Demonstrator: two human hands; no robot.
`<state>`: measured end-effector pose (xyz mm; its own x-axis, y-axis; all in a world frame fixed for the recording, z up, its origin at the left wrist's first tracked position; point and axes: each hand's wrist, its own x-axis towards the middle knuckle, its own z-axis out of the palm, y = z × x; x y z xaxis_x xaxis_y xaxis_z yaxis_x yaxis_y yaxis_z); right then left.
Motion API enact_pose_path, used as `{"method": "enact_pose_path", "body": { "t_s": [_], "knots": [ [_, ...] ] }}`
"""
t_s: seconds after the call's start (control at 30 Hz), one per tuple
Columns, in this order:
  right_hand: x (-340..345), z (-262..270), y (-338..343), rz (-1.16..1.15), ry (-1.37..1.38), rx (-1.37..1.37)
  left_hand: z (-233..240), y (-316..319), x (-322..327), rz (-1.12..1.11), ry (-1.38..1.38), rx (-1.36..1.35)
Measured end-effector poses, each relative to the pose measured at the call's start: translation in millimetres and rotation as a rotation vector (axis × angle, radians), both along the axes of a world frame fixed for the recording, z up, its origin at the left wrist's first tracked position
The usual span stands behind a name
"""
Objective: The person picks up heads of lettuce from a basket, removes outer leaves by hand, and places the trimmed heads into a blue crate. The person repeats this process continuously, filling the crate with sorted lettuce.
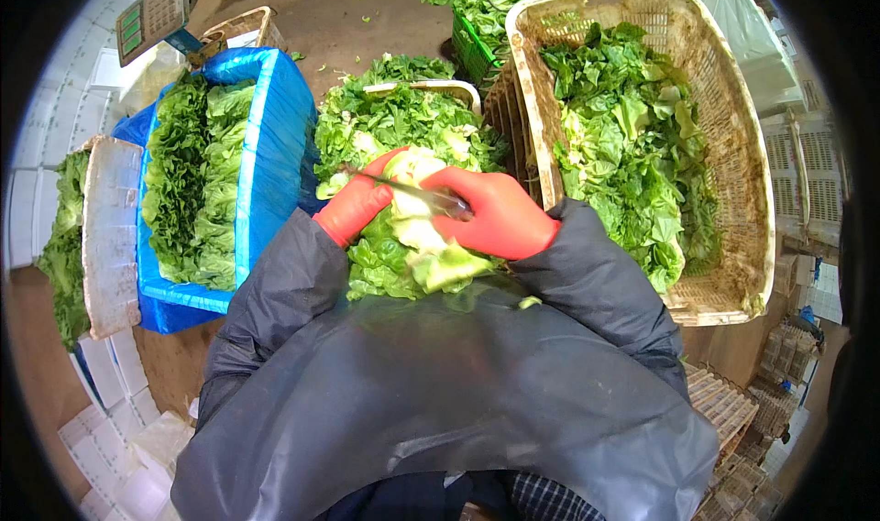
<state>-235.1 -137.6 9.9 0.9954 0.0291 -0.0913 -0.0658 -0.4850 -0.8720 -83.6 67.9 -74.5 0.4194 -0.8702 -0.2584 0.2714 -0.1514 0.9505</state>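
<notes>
Both my hands wear red-orange gloves and meet in front of the black apron (447,377). With my left hand (357,203) I grip a head of leafy lettuce (412,236), its pale base turned up and its leaves hanging down. A knife (416,192) is held in my right hand (491,212), its blade lying across the lettuce toward my left hand; motion blurs it partly. Just beyond my hands, loose green leaves (412,119) are heaped over a light-coloured crate (474,95), hiding most of it.
At left, a blue-lined box (278,143) holds rows of lettuce, beside a white foam box (111,236). A large dirty plastic basket (739,150) with leaves stands at right. Behind are a green crate (471,50) and a weighing scale (155,19).
</notes>
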Motion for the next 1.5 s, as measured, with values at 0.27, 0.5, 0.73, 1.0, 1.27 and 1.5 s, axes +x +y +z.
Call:
{"method": "enact_pose_path", "body": {
  "t_s": [0.27, 0.5, 0.73, 1.0, 1.27, 1.5],
  "knots": [
    [24.7, -37.2, -49.8, -0.475, -0.109, 0.413, 17.2, -27.8, 6.5, 0.031, 0.302, -0.325],
    [29.8, -156.0, -6.1, 0.204, 0.000, 1.491, 60.4, -48.8, 33.9, -0.425, -0.199, 0.209],
    [47.2, -181.0, 4.3, -0.151, -0.074, 1.586, 107.1, -85.3, 42.7, -0.491, -1.101, -0.257],
    [26.9, -160.3, 15.3, -0.204, 0.385, 1.925, 123.1, -88.4, 28.9, -0.470, -0.486, 0.050],
    [35.0, -159.2, 12.1, -0.228, 0.246, 1.613, 105.2, -74.9, 27.4, -0.849, -1.185, -0.277],
    [26.3, -174.2, 9.5, -0.390, 0.237, 1.553, 63.8, -71.3, 69.0, -0.283, -0.110, -0.044]
  ]
}}
